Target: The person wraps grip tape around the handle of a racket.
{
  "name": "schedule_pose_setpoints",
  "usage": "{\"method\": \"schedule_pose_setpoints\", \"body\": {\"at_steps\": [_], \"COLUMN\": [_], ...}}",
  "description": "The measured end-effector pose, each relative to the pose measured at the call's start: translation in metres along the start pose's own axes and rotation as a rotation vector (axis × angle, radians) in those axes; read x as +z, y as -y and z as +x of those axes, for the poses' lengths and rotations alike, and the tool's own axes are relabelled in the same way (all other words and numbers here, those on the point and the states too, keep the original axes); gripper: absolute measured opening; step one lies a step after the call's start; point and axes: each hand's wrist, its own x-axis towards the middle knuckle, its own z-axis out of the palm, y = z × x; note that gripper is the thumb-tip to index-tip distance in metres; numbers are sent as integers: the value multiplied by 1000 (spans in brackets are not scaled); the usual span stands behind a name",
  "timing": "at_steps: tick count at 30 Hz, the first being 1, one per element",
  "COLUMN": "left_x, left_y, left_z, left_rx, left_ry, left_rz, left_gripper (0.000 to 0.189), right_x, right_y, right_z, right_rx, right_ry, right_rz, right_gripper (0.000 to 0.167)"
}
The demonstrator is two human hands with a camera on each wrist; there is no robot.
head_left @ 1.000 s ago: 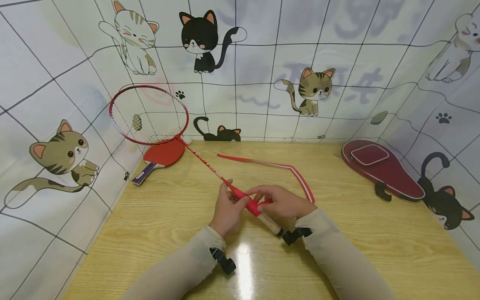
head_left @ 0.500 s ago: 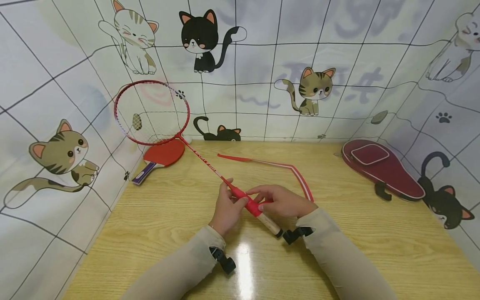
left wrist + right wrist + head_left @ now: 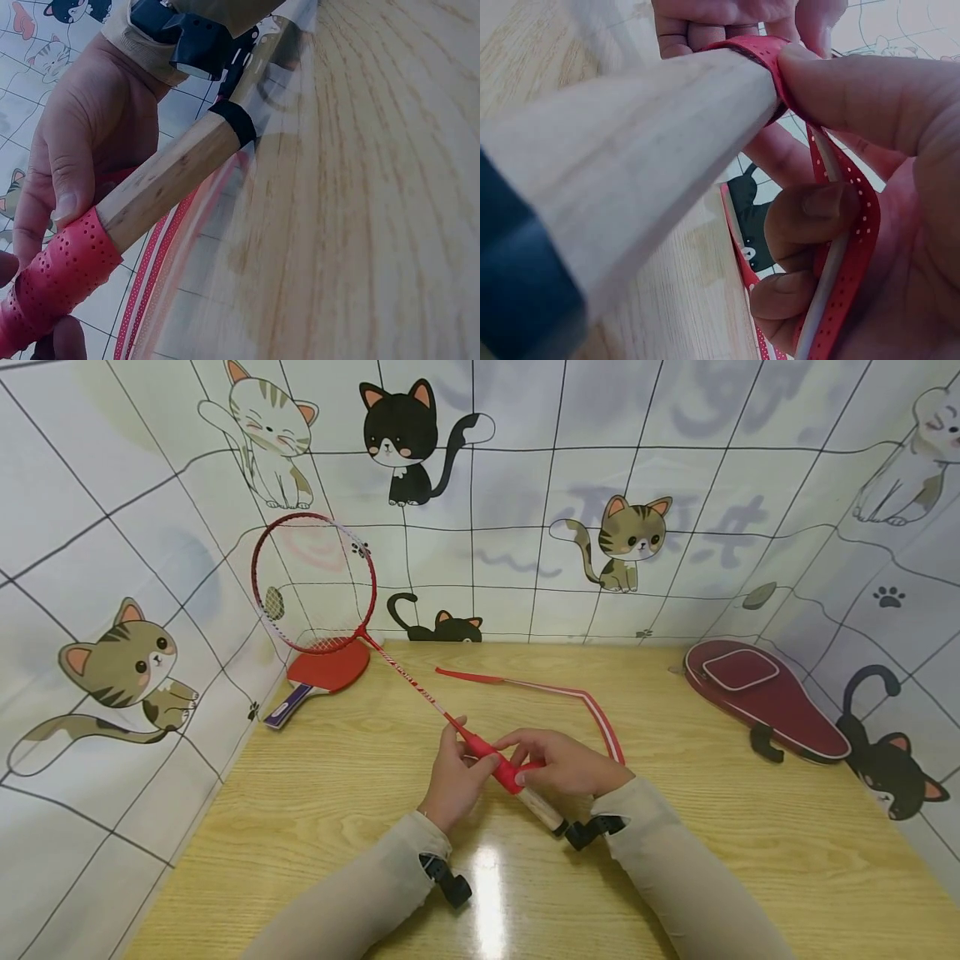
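Note:
A red badminton racket (image 3: 411, 683) slants across the table, its strung head raised toward the back left. My left hand (image 3: 452, 783) holds the upper handle between thumb and fingers, over red perforated grip tape (image 3: 69, 274) wound in overlapping turns. The lower handle (image 3: 542, 811) is bare pale wood with a black butt end. My right hand (image 3: 564, 762) has its thumb on the lowest turn of tape, at the edge of the bare wood. In the right wrist view, the loose tape (image 3: 853, 259) runs through that hand's curled fingers. Its tail lies bent on the table behind.
A red table tennis bat (image 3: 333, 667) with a purple-edged handle lies at the back left, partly behind the racket head. A dark red racket-shaped case (image 3: 765, 697) lies at the back right. Cat-printed sheeting (image 3: 517, 552) rises behind the wooden table and along both sides.
The racket has turned about its shaft, so its head looks narrower and its top stands higher. The tape's tail has shifted slightly left. Both hands stay in nearly the same place.

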Motion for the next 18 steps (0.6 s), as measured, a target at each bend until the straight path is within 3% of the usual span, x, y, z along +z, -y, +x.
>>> {"method": "schedule_pose_setpoints", "body": {"at_steps": [7,18], "left_x": [-1,1], "left_y": [-1,0], "left_z": [-2,1], "left_rx": [1,-2], "left_ry": [-6,-11], "left_rz": [16,-34], "left_gripper": [79,76], "right_x": [0,-1], "right_y": [0,1], "right_z": [1,0], "right_rx": [-20,-13], "right_ry": [-14,-1], "right_rz": [-23,-20], "right_gripper": [52,57]}}
